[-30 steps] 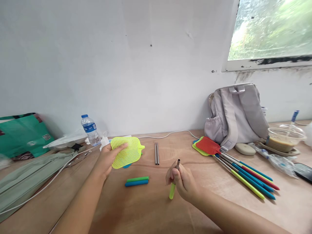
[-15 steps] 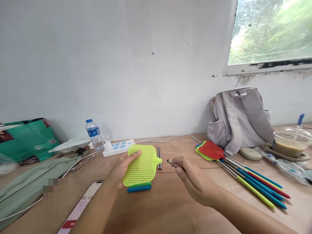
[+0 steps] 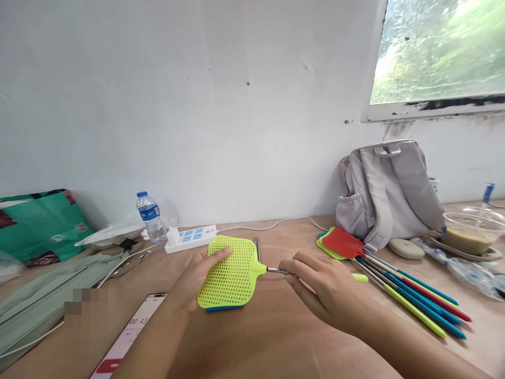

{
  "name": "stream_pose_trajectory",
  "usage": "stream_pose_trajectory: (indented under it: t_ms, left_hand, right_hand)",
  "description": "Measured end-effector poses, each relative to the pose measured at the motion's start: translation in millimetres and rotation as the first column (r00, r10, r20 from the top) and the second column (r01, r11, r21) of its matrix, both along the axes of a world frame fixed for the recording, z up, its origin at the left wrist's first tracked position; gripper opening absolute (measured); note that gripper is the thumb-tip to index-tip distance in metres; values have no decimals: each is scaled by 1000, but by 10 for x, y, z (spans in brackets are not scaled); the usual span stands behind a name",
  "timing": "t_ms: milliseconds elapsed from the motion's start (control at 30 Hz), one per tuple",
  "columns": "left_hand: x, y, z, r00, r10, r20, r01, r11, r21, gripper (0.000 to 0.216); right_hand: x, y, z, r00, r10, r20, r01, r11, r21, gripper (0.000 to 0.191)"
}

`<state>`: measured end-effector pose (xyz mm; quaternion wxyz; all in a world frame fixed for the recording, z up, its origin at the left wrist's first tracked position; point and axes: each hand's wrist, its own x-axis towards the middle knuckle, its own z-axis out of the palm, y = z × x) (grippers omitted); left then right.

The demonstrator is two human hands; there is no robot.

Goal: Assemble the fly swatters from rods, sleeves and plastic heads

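Observation:
My left hand (image 3: 197, 276) is closed on a yellow-green, perforated fly swatter head (image 3: 236, 273), thumb on its front face. Its neck points right and meets the tip of a thin metal fly swatter handle (image 3: 275, 270). My right hand (image 3: 321, 284) pinches that handle, and a yellow-green grip end (image 3: 360, 278) shows beyond the hand. Whether the rod sits inside the neck or only touches it, I cannot tell. Just behind the head lie metal rods (image 3: 258, 248), partly covered. A blue grip (image 3: 224, 309) peeks out under the head's lower edge.
Several fly swatters with red and yellow-green heads (image 3: 342, 243) lie at right, before a grey backpack (image 3: 394, 189). A cup of brown drink (image 3: 469, 237) stands far right. At left are a power strip (image 3: 189, 240), a water bottle (image 3: 151, 217), a phone (image 3: 132, 331) and a green bag (image 3: 43, 226).
The handle in my right hand has come up against the neck of the swatter head, closing the gap between them. The head has shifted slightly right, covering more of the rods and the green grip.

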<state>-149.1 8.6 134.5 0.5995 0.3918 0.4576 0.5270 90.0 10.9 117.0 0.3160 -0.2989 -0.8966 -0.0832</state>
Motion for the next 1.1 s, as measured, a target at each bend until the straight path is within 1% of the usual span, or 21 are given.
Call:
stream_pose_trajectory:
  t_ms: [133,300,367,467,567,733,833,967,1100]
  left_hand:
    - [35,-65,84,996,58,-62,-57,998,13,16]
    - [155,-209,205,973,167,-158,-165,986,29,24]
    - [211,-250,215,953,218,-210,-214,976,41,30]
    - [286,-285,197,905,313,-287,-292,949,115,36]
    - [324,-309,194,881,354,-314,-316,934,166,37]
    - [307,-365,257,901,279,-334,-251,960,124,35]
    - [321,-399,277,917,234,-323,-216,972,92,30]
    - [384,-439,266,904,245,-351,-229,970,87,25]
    - [439,-468,263,931,221,-291,-211,975,67,26]
  right_hand:
    - [19,-7,48,1000,-31,-1,31,996,86,22]
    - [42,-8,80,1000,-22,-19,24,990,136,23]
    - [57,-9,91,999,-24,-36,30,983,180,22]
    - [89,-14,114,999,-25,-32,33,967,252,20]
    - [121,-18,132,1000,5,-10,-1,959,283,18]
    - [160,-33,132,1000,5,-25,-1,986,169,13]
    - [192,-62,143,999,38,-2,-37,991,127,11]
    - [237,-97,167,998,59,31,-61,996,64,7]
    - [265,-95,175,997,73,23,-74,997,11,9]
